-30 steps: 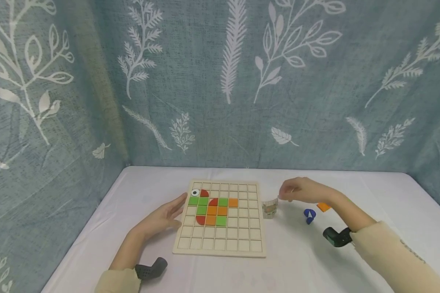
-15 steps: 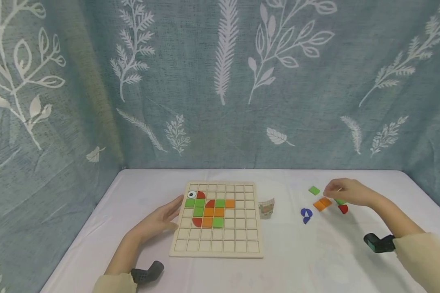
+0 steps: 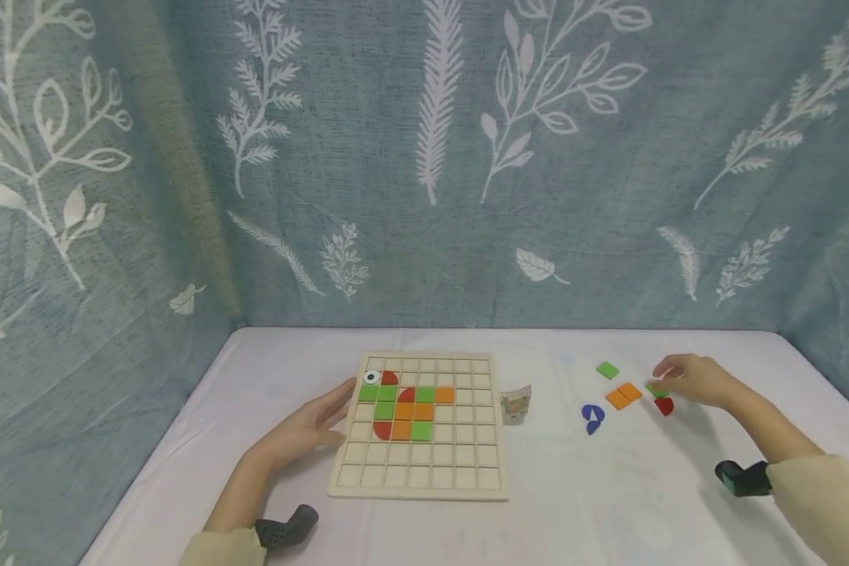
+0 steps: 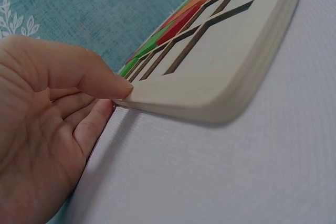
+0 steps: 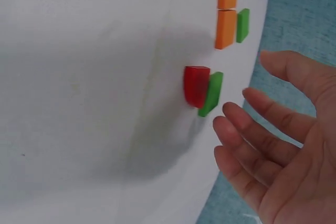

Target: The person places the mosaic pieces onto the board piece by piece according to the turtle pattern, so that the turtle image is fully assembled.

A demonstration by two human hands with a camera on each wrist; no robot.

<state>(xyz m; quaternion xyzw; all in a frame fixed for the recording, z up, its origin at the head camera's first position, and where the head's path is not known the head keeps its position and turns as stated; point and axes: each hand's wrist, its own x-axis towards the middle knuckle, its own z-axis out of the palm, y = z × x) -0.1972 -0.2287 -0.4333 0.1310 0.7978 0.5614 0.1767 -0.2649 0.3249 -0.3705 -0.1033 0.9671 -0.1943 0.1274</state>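
A pale wooden grid board (image 3: pixel 467 475) bears red, green and orange tiles and a round eye tile (image 3: pixel 371 377). My left hand (image 3: pixel 311 428) lies along its left side, fingers fairly straight; in the left wrist view its thumb (image 4: pixel 107 80) rests on the board's rim. At the right, my right hand (image 3: pixel 696 379) hovers with relaxed, spread fingers and nothing between them. Nearest to it are a red tile (image 5: pixel 196 86) with one curved side and a green tile (image 5: pixel 212 95), which lie close together on the table, below the fingertips.
Two orange tiles (image 3: pixel 623 395), another green tile (image 3: pixel 608 369) and blue rounded pieces (image 3: pixel 593 417) lie between board and right hand. A small curled picture card (image 3: pixel 516 404) stands by the board's right edge. A blue leaf-patterned curtain (image 3: pixel 424 259) hangs behind the white-covered table (image 3: pixel 573 511).
My right hand has moved right from beside the card, past the orange tiles, to the red and green tiles. My left hand stays at the board; the head view has shifted slightly.
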